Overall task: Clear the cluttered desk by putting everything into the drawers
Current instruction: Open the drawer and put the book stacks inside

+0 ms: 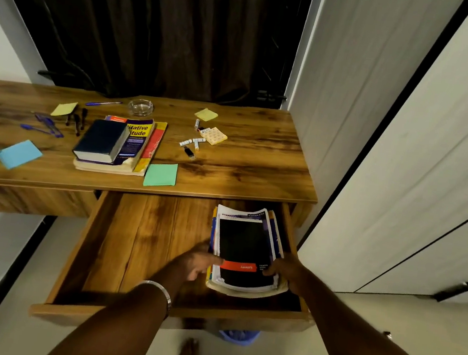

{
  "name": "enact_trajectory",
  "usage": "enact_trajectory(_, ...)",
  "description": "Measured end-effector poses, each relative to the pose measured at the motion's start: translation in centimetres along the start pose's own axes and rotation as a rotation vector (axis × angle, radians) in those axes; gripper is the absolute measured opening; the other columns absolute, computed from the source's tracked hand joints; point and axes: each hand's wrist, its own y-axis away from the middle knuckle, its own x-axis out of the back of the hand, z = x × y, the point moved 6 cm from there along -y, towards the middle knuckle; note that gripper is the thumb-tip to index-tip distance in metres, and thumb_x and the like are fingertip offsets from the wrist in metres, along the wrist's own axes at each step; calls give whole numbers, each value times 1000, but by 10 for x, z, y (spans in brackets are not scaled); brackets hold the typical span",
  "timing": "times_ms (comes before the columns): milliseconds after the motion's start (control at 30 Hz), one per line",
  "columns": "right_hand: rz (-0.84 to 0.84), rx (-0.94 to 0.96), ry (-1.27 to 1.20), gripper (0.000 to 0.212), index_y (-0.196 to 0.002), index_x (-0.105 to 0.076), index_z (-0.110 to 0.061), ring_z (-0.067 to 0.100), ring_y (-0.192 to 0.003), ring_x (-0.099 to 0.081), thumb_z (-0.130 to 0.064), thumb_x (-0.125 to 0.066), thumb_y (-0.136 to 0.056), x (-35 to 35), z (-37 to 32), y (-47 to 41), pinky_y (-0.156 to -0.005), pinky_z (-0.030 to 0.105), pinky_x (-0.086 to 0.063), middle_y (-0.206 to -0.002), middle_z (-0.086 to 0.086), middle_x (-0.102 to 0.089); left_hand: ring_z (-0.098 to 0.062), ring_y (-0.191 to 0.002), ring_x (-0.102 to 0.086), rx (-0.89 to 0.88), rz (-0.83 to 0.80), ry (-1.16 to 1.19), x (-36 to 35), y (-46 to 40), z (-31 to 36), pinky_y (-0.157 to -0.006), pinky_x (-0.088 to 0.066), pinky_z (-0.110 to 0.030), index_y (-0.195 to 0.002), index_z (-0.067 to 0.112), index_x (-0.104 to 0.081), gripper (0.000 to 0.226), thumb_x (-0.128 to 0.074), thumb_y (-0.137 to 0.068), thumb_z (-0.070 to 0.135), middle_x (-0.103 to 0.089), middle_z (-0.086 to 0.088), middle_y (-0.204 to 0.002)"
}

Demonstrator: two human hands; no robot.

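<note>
A wide wooden drawer point(119, 240) stands pulled out under the desk point(256, 177). In its right end lies a stack of books and notebooks point(247, 249), topped by a black pad with a red band. My left hand point(197, 262) holds the stack's left edge, thumb on the red band. My right hand point(285, 269) grips its right front corner. On the desk remain a dark blue book on a pile of books point(113, 144), blue pens point(46, 124), black markers point(77, 119), sticky-note pads in blue point(19, 154), green point(161, 174) and yellow point(206, 114), and small batteries point(192, 142).
A glass ashtray point(140, 107) sits at the desk's back, a dark curtain behind it. White wardrobe doors point(408, 139) stand close on the right. A blue bin point(240, 336) is on the floor under the drawer front, near my bare foot point(189, 354).
</note>
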Motion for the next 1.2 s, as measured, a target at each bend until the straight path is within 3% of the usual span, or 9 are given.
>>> enact_trajectory(300, 94, -12, 151, 68, -130, -48, -6, 33, -126, -48, 14, -71, -69, 2, 9, -23, -100, 45, -46, -127, 14, -57, -24, -116, -60, -61, 94, -181, 2, -32, -13, -98, -50, -41, -133, 16, -50, 66, -74, -74, 2, -63, -8, -126)
enact_trajectory(400, 113, -34, 161, 60, -131, -45, -4, 26, -110, -53, 12, -65, -77, 2, 19, -24, -70, 26, -53, -116, 11, -55, -23, -109, -63, -34, 142, -271, 8, -72, -45, -92, -54, -44, -130, 22, -53, 74, -81, -61, 18, -66, -4, -120)
enact_trajectory(467, 114, -33, 174, 56, -130, -46, -2, 27, -106, -56, 9, -65, -79, 2, 24, -25, -55, 20, -48, -111, 10, -56, -22, -109, -63, -2, 163, -317, 10, -83, -56, -92, -54, -42, -128, 23, -54, 74, -81, -59, 24, -65, -3, -120)
enact_trajectory(667, 65, -68, 206, 53, -126, -49, -4, 27, -103, -56, 9, -65, -77, -1, 33, -29, -70, 28, -51, -98, 5, -57, -26, -128, -48, -13, 182, -456, -3, -49, -39, -107, -41, -38, -140, 17, -40, 76, -76, -74, 23, -51, -4, -138)
enact_trajectory(767, 63, -87, 213, 53, -127, -49, -3, 29, -110, -56, 7, -65, -78, -2, 35, -31, -77, 32, -52, -110, 12, -59, -27, -131, -46, -38, 176, -483, -8, -39, -38, -111, -35, -39, -142, 14, -38, 72, -73, -80, 23, -48, -8, -142)
enact_trajectory(867, 49, -96, 247, 50, -128, -47, -1, 30, -109, -56, 4, -64, -81, -3, 37, -32, -73, 31, -50, -109, 12, -56, -27, -130, -46, -42, 171, -468, -12, -32, -42, -109, -37, -34, -143, 12, -36, 68, -69, -84, 20, -47, -8, -142)
enact_trajectory(967, 46, -123, 321, 47, -125, -49, -2, 31, -109, -58, -2, -67, -81, -2, 41, -30, -90, 41, -52, -113, 15, -59, -27, -132, -43, -48, 142, -481, -17, -30, -40, -112, -34, -39, -142, 13, -35, 72, -71, -81, 21, -45, -11, -144)
enact_trajectory(1067, 4, -91, 353, 51, -126, -49, -4, 25, -96, -62, -9, -71, -80, -1, 40, -29, -84, 39, -54, -107, 12, -63, -27, -135, -40, -52, 142, -553, -16, -26, -33, -116, -26, -40, -143, 15, -34, 75, -71, -80, 30, -43, -8, -146)
enact_trajectory(1200, 12, 92, 325, 65, -134, -45, -14, 24, -124, -53, -16, -76, -77, -3, 19, -20, -99, 41, -47, -128, 6, -56, -25, -135, -41, -131, 230, -546, -4, -27, -25, -113, -34, -38, -146, 16, -32, 80, -71, -80, 35, -41, -7, -148)
